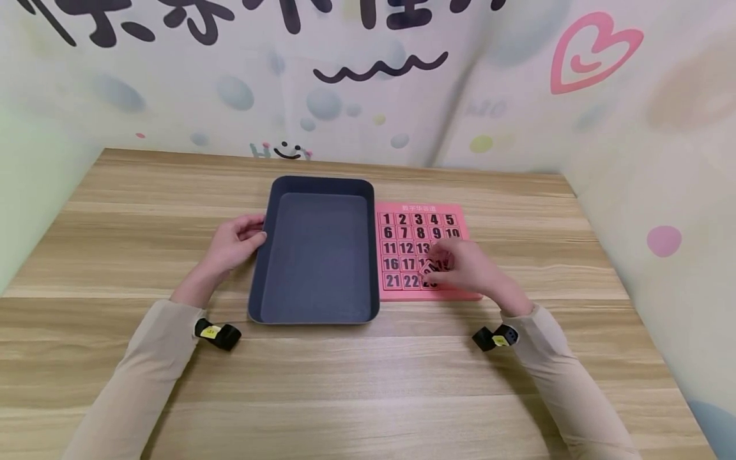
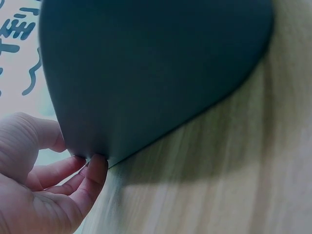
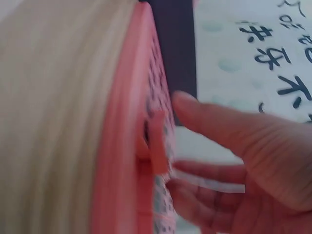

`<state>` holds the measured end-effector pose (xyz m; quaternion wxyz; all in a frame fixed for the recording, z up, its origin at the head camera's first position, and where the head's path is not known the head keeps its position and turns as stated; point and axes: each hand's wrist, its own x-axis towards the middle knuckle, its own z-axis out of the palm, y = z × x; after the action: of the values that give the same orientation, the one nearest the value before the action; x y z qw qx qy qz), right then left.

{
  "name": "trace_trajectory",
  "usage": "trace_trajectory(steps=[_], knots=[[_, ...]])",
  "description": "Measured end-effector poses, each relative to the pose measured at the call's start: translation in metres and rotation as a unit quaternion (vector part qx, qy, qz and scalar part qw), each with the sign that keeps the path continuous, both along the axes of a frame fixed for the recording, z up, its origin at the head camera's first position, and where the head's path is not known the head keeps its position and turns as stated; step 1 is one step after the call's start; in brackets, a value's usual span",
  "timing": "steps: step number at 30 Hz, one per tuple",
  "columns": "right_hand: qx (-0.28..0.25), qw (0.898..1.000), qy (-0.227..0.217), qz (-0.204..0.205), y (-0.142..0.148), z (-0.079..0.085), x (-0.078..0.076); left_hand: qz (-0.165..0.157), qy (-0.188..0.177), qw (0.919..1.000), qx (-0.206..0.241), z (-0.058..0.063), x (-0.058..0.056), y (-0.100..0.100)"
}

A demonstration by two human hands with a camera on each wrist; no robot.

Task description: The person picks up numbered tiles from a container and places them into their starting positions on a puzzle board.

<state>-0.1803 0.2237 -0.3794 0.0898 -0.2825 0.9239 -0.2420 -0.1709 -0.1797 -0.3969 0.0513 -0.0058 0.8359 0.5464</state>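
A dark grey rectangular tray [image 1: 315, 255] lies on the table, its inside bare. At its left side, my left hand [image 1: 236, 239] holds the edge, with the thumb near the rim and bent fingertips [image 2: 100, 161] against the outer wall. Right of the tray is a pink number board [image 1: 421, 295] with rows of numbered tiles. Over its lower right part is my right hand [image 1: 462, 265]. A pink number tile [image 3: 157, 141] stands tilted up from the board between the thumb and fingers, which look spread and slightly apart from it. The hand hides several numbers.
The wood-grain table [image 1: 368, 390] stretches in front of the tray and to both sides. A printed white curtain [image 1: 368, 128] hangs behind its back edge. Black wrist cameras [image 1: 218, 333] are strapped over beige sleeves.
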Motion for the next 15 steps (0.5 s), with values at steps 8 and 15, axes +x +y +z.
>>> trace_trajectory(steps=[8,15], knots=[[-0.004,0.995,0.023,0.096,0.0084,-0.0038,-0.0018,0.000,0.000,1.0000,0.006,-0.0012,-0.0008,-0.0001],[-0.004,0.997,0.036,0.072,0.0107,-0.0054,-0.0015,0.001,0.002,1.0000,0.003,-0.0004,0.0001,0.0009]])
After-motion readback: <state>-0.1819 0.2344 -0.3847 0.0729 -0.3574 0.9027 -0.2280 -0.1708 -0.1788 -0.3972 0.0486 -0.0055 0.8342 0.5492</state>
